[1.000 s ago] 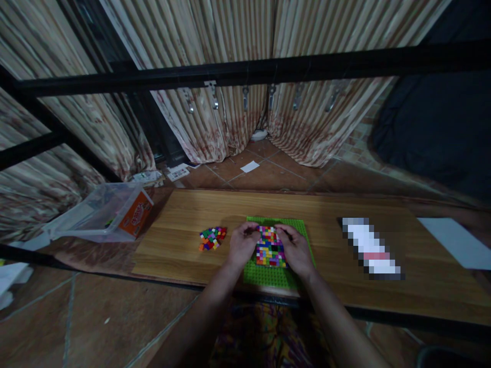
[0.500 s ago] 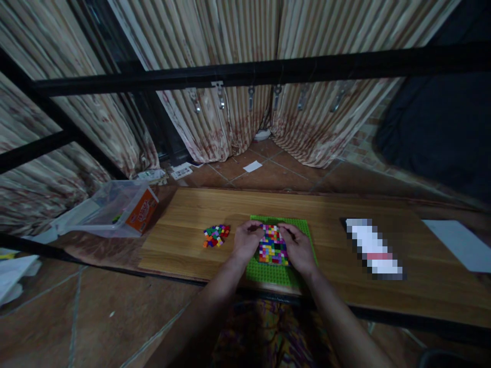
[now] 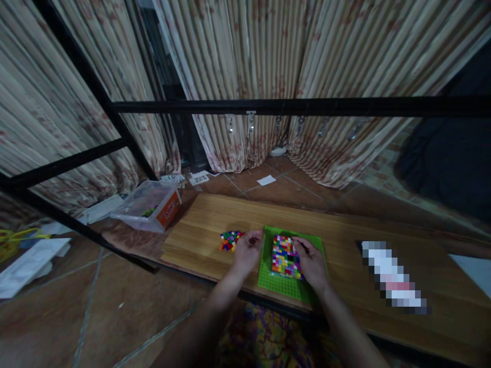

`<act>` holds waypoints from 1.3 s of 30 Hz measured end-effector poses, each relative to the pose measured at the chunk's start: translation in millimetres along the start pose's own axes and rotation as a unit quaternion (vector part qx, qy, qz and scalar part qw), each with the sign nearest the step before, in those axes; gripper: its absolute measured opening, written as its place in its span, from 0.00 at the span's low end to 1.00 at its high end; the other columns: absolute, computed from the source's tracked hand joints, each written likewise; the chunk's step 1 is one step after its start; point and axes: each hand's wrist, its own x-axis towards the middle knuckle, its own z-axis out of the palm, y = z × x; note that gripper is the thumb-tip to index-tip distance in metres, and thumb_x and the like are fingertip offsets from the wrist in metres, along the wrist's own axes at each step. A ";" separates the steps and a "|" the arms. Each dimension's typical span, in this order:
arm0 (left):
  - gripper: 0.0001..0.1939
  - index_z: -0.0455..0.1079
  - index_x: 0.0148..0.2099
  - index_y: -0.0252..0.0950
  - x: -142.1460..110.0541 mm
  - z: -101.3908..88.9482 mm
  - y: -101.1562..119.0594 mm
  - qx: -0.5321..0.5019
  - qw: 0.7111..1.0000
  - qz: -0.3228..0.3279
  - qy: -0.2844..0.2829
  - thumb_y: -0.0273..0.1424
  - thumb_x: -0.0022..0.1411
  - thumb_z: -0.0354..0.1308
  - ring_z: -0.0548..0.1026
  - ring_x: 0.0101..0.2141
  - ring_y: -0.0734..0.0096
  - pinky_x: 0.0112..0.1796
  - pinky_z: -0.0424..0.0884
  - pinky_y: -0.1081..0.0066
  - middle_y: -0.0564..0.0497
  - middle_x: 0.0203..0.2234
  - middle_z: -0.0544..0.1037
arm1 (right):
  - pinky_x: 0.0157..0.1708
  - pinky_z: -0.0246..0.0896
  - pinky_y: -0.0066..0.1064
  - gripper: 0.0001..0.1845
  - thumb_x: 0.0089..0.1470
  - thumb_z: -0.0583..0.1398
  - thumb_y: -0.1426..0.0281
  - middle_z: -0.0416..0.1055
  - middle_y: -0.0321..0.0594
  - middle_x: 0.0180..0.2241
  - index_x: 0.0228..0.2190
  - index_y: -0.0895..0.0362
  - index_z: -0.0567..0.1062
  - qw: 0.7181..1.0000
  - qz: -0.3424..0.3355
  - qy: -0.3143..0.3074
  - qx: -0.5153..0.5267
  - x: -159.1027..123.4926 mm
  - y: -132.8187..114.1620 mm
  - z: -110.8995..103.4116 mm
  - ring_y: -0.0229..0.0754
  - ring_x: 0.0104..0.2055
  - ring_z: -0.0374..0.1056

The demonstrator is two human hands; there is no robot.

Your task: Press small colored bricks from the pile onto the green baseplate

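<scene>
A green baseplate (image 3: 276,283) lies near the front edge of a low wooden table (image 3: 215,214). A patch of small multicoloured bricks (image 3: 284,255) covers its middle. My right hand (image 3: 312,263) rests on the plate's right side with its fingers curled against the patch. My left hand (image 3: 247,250) is off the plate's left edge, fingers curled, between the plate and a small pile of loose coloured bricks (image 3: 230,240). What, if anything, either hand holds is too small to make out.
A clear plastic tub (image 3: 149,207) with an orange label sits on the floor to the left. A blurred-out object (image 3: 393,278) lies on the table's right part. A black metal frame bar (image 3: 291,106) crosses overhead. Curtains hang behind; papers lie on the tiled floor.
My left hand has moved off the brick patch to the left, toward the loose pile. The camera has tilted up and swung, so everything sits lower and further right.
</scene>
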 end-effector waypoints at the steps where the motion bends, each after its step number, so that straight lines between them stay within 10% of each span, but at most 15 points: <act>1: 0.10 0.75 0.37 0.35 -2.5 -12.6 -1.3 0.014 1.000 0.007 0.013 0.22 0.52 0.56 0.76 0.31 0.69 0.37 0.71 0.70 0.48 0.30 0.79 | 0.44 0.62 0.41 0.23 0.50 0.55 0.51 0.77 0.41 0.39 0.38 0.53 0.78 1.000 0.003 -0.003 -0.005 0.1 0.9 -0.2 0.49 0.41 0.70; 10: 0.09 0.74 0.36 0.33 17.1 -113.6 -16.7 0.208 0.972 0.016 0.107 0.22 0.51 0.56 0.76 0.34 0.62 0.40 0.70 0.64 0.44 0.32 0.78 | 0.44 0.62 0.41 0.23 0.50 0.55 0.50 0.77 0.42 0.39 0.38 0.53 0.78 1.000 0.003 -0.003 -0.023 -1.6 -3.0 -2.0 0.50 0.42 0.70; 20: 0.18 0.77 0.39 0.40 28.1 -107.0 -13.4 0.341 0.939 0.044 -0.010 0.17 0.50 0.53 0.74 0.39 0.66 0.45 0.68 0.70 0.49 0.37 0.78 | 0.46 0.60 0.41 0.24 0.50 0.56 0.51 0.76 0.42 0.41 0.40 0.53 0.77 1.000 0.015 -0.009 -0.009 -1.1 0.6 -1.9 0.50 0.44 0.69; 39: 0.12 0.74 0.40 0.36 29.2 -99.5 -7.1 0.440 0.897 0.008 -0.040 0.23 0.53 0.58 0.75 0.37 0.68 0.40 0.69 0.73 0.48 0.38 0.78 | 0.44 0.61 0.39 0.22 0.51 0.56 0.52 0.76 0.41 0.40 0.38 0.54 0.77 1.000 0.016 -0.007 0.007 -2.0 -3.7 -0.6 0.48 0.42 0.69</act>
